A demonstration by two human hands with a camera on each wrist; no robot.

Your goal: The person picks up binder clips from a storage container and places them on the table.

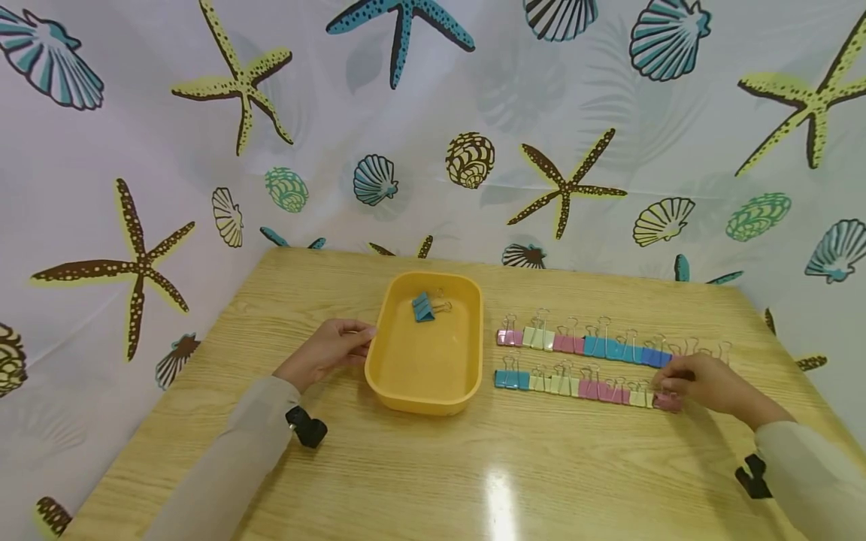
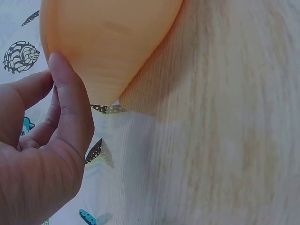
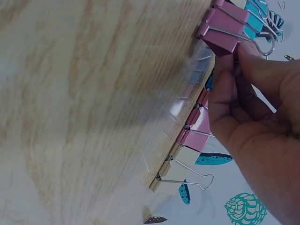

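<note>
A yellow plastic bin (image 1: 426, 402) stands on the table, with a blue binder clip (image 1: 423, 308) and the wire handles of at least one more clip inside. My left hand (image 1: 331, 349) holds the bin's left rim between thumb and fingers; the left wrist view shows the fingertips at the bin's edge (image 2: 45, 28). My right hand (image 1: 704, 383) pinches a dark pink binder clip (image 3: 222, 28) at the right end of the front row. Its thumb and fingertips are at one end of that clip. Part of the back row is hidden behind this hand.
Two rows of binder clips lie right of the bin, handles upward: a back row (image 1: 568, 343) and a front row (image 1: 595, 389), in pink, pale yellow and blue. Around the wooden table (image 1: 406, 481) hangs a white cloth (image 1: 433, 113) printed with shells and starfish.
</note>
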